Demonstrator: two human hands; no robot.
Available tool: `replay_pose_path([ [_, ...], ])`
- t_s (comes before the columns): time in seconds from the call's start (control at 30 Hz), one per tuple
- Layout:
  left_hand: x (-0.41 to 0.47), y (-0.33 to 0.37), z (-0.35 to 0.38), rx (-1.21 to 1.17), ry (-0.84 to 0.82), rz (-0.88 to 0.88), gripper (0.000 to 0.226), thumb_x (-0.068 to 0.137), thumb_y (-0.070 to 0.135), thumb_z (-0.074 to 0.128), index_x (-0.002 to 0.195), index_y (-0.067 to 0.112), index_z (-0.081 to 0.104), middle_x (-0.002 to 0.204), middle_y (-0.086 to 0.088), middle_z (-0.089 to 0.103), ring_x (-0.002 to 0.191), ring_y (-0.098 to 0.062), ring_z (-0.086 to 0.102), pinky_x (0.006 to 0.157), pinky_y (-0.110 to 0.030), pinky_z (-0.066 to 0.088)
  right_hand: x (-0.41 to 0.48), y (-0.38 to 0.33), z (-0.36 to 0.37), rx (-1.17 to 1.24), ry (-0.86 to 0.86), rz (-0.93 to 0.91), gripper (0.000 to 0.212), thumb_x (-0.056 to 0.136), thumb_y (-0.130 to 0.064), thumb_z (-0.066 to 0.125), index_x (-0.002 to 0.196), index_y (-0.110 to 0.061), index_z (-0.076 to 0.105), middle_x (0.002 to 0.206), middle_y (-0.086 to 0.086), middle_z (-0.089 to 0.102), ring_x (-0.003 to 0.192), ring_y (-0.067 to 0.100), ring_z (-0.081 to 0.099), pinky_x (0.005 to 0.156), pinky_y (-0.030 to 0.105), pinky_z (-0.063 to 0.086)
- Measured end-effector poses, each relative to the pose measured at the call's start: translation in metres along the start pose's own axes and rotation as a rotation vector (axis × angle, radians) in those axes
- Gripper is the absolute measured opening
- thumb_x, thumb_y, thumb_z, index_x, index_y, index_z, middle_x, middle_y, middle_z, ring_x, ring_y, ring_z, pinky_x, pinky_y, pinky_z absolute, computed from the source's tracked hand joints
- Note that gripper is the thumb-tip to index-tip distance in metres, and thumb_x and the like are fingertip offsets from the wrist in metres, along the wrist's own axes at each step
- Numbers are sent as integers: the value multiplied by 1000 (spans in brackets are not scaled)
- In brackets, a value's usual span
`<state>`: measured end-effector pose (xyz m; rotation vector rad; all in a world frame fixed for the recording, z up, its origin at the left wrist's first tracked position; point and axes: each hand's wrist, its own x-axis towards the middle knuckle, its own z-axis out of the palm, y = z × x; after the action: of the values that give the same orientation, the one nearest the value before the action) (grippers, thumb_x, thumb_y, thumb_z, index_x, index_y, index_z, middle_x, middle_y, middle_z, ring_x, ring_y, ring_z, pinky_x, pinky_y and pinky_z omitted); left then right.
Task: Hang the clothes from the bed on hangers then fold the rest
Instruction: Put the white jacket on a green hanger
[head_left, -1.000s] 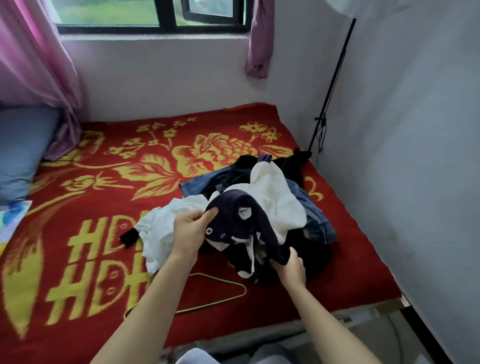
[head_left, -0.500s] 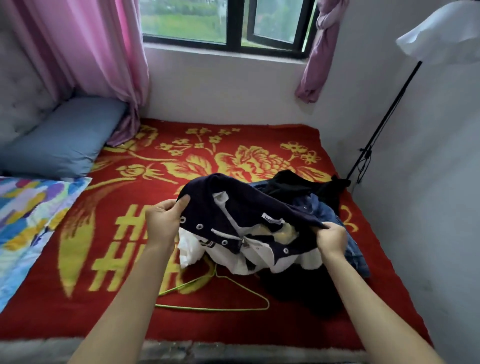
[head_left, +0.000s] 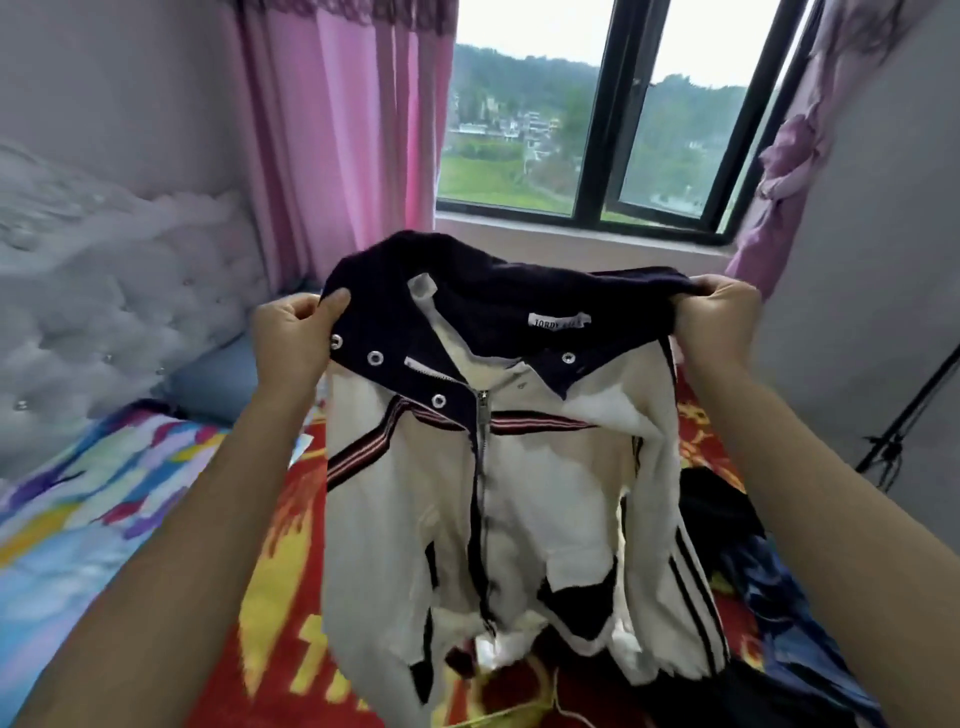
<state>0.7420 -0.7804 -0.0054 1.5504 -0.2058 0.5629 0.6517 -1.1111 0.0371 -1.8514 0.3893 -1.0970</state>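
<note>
A white zip-up jacket (head_left: 540, 499) with a dark navy collar and striped trim hangs in the air in front of me, its front facing me. My left hand (head_left: 293, 338) pinches the left end of the collar. My right hand (head_left: 719, 319) grips the right end. The jacket's hem dangles just above the red and yellow bedspread (head_left: 270, 597). A bit of the green wire hanger (head_left: 524, 711) shows on the bed under the hem. The remaining dark and denim clothes (head_left: 748, 551) lie heaped on the bed at the right.
A grey tufted headboard (head_left: 104, 301) and a blue pillow (head_left: 218, 379) stand at the left, with a colourful sheet (head_left: 83, 514) below. Pink curtains (head_left: 337, 130) flank the window (head_left: 597, 119). A black stand (head_left: 904, 431) leans by the right wall.
Both hands have lifted the jacket off the pile and spread its collar apart, so it now hangs full length. My view has tilted up toward the window.
</note>
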Motion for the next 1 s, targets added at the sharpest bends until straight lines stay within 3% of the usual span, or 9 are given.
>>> replay_pose_path([
  [0.1,29,-13,-45,81,25,69,34,85,22,65,54,19,53,37,19,46,38,4,39,42,-12,31,-13,-9,50,-53,-62,-40,17,73,-2,59,79,-12,71,59,-2,58,56,14,53,52,24,44],
  [0.23,21,-84,-92,330,-144,68,41,82,30,66,56,1,55,46,-1,49,52,-10,42,55,-33,36,-55,34,111,-271,-356,127,15,68,3,59,74,-7,69,69,16,65,71,29,63,66,43,53],
  [0.27,8,-108,-99,406,-200,47,42,82,30,69,56,0,55,50,-11,50,55,-16,44,56,-37,35,-73,50,123,-371,-425,183,14,67,4,57,72,-4,68,67,18,63,69,30,63,64,42,53],
  [0.37,-48,-180,-123,571,-267,-80,46,83,20,71,48,10,43,45,-10,39,48,-20,36,54,-34,27,-145,102,152,-562,-603,374,18,68,9,50,57,-4,54,54,13,52,62,29,59,51,31,46],
  [0.47,-102,-230,-145,633,-298,-245,44,84,22,69,51,7,45,46,-10,45,44,-21,43,54,-33,32,-210,148,153,-630,-653,534,19,69,8,50,58,-7,51,60,15,54,70,34,63,57,33,47],
  [0.57,-150,-258,-164,739,-400,-261,46,81,16,74,48,17,41,42,-6,47,42,-26,48,45,-30,30,-255,174,144,-706,-680,645,15,73,7,50,66,-7,54,60,9,52,67,30,57,52,29,39],
  [0.77,-211,-270,-174,801,-494,-333,44,74,10,79,45,8,47,38,-4,43,34,-23,46,36,-28,31,-292,186,136,-760,-722,713,22,75,8,47,60,-8,47,55,6,46,61,26,50,52,27,32],
  [0.9,-202,-265,-173,772,-419,-372,50,78,11,76,46,14,37,39,-8,48,37,-26,48,41,-31,36,-262,172,169,-610,-664,670,15,78,4,51,80,-5,63,71,11,58,76,29,59,56,28,38],
  [1.0,-176,-266,-171,791,-316,-401,51,84,15,71,48,13,35,41,-11,49,42,-31,50,47,-34,37,-237,156,205,-212,-600,719,41,83,-2,58,123,-7,56,107,13,62,100,27,60,78,33,50],
])
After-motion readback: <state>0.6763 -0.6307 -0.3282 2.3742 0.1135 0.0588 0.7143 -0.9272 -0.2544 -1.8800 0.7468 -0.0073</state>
